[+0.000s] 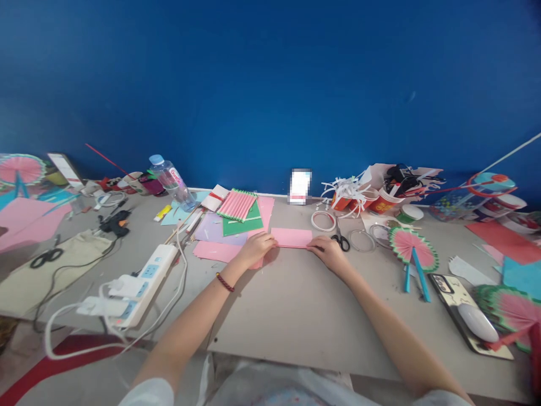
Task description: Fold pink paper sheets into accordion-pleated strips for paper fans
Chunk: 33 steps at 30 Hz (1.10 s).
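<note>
The left hand (261, 247) and right hand (330, 254) pinch opposite ends of pink paper (291, 237) at the worktop (291, 316), apparently to hold its edge straight.

A cluttered gray table (291, 316) is topped by a white power strip (154, 276), set by its near edge. Beige cloth (80, 256) is spread to the strip's left, purple paper (210, 228) to its right. Farther right of the strip, a tape roll (324, 229), black scissors (340, 239), a pink-and-green paper fan (412, 252) and a phone (450, 295) are set out.
</note>
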Motion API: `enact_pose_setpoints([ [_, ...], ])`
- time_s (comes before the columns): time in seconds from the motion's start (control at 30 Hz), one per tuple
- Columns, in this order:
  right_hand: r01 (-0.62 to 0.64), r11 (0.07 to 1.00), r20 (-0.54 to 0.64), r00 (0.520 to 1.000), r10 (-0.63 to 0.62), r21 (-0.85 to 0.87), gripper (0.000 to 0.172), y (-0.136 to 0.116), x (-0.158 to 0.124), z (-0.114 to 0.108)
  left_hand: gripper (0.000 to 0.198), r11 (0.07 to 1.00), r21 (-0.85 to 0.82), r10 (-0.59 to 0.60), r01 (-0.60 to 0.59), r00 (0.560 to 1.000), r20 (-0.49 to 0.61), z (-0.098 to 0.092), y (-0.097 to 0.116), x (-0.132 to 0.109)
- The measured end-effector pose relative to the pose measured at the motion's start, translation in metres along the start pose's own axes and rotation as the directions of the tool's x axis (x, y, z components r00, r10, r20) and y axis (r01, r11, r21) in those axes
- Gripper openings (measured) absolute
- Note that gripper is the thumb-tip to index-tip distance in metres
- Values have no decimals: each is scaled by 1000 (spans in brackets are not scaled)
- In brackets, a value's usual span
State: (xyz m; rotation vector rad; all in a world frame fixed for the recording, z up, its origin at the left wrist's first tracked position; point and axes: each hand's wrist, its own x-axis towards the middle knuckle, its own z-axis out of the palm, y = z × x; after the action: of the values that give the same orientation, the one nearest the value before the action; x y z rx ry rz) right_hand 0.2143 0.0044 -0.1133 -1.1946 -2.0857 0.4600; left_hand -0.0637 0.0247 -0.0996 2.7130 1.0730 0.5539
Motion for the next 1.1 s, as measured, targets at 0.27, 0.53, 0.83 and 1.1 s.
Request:
enact_pose_setpoints([
  [0.27, 45, 990, -3, 999, -46, -135, 20, -5, 0, 0, 18, 994, -105, -56, 43, 991, -123, 1, 0, 0],
  [0.53, -63, 998, -184, 981, 58, -20, 23, -9, 1, -2, 14, 806, -584, -354, 98, 870, -342, -13, 24, 5],
  [0.83, -140, 982, -210, 964, 164, 124, 21, -12, 2, 4, 15, 684, -724, -527, 90, 748, -404, -28, 56, 6],
  [1.1, -105, 955, -98, 986, 137, 278, 20, -22, 1, 14, 23, 907, -421, -266, -8, 763, -588, -46, 93, 1],
])
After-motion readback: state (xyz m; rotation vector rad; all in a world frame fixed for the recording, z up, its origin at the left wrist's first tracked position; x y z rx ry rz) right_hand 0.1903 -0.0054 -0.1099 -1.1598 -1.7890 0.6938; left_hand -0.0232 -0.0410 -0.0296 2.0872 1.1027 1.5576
